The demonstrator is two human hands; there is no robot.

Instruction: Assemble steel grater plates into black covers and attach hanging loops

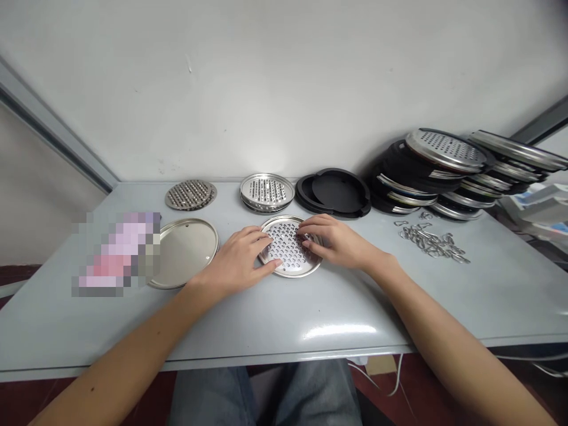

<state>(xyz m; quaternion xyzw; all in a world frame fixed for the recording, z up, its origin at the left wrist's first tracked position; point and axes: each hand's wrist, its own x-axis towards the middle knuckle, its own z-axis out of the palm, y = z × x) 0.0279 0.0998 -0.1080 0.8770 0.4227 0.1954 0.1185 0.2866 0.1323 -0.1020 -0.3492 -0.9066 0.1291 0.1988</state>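
Observation:
A round metal grater [288, 245] with a raised rim lies on the table in front of me. My left hand [242, 257] holds it from the left, thumb and fingertips over the rim. My right hand [332, 239] grips its right side, with bent fingers and thumb on the perforated face. Both hands partly cover the rim. Just left of my left hand lies a smooth round metal plate [184, 251]. Behind the grater is a small stack of rimmed graters [267, 192].
Flat perforated discs [190, 195] lie at the back left. Black round trays [339, 192] sit near the wall, beside tall leaning stacks of black-and-metal graters [444, 151]. Small metal clips [432, 242] are heaped at right. A pixelated area [115, 251] hides something at left.

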